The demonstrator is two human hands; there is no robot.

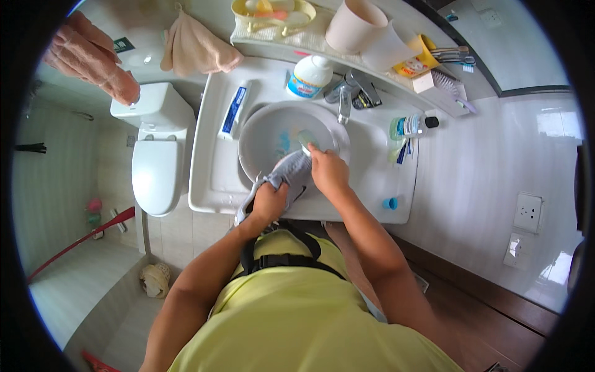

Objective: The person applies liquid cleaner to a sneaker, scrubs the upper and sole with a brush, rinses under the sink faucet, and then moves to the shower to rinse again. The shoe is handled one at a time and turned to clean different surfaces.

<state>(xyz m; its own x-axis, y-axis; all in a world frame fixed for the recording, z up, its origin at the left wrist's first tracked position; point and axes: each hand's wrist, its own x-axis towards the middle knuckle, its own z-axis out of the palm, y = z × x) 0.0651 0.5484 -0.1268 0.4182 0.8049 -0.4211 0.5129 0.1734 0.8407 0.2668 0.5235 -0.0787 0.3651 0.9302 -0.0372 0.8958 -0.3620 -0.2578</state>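
Observation:
A grey fabric shoe slants over the near rim of the round washbasin, its toe reaching into the bowl. My left hand grips it around the opening, near the laces. In my right hand is a pale green brush, held over the basin against or just above the shoe's toe; which of the two I cannot tell. The brush's bristles are hard to make out. Blue and orange marks show on the bottom of the bowl. Above the basin's right side stands a chrome faucet.
Around the basin on the white counter are a toothpaste tube, a white bottle, a mouthwash bottle and a blue cap. A shelf behind holds cups and a soap dish. The toilet is at left.

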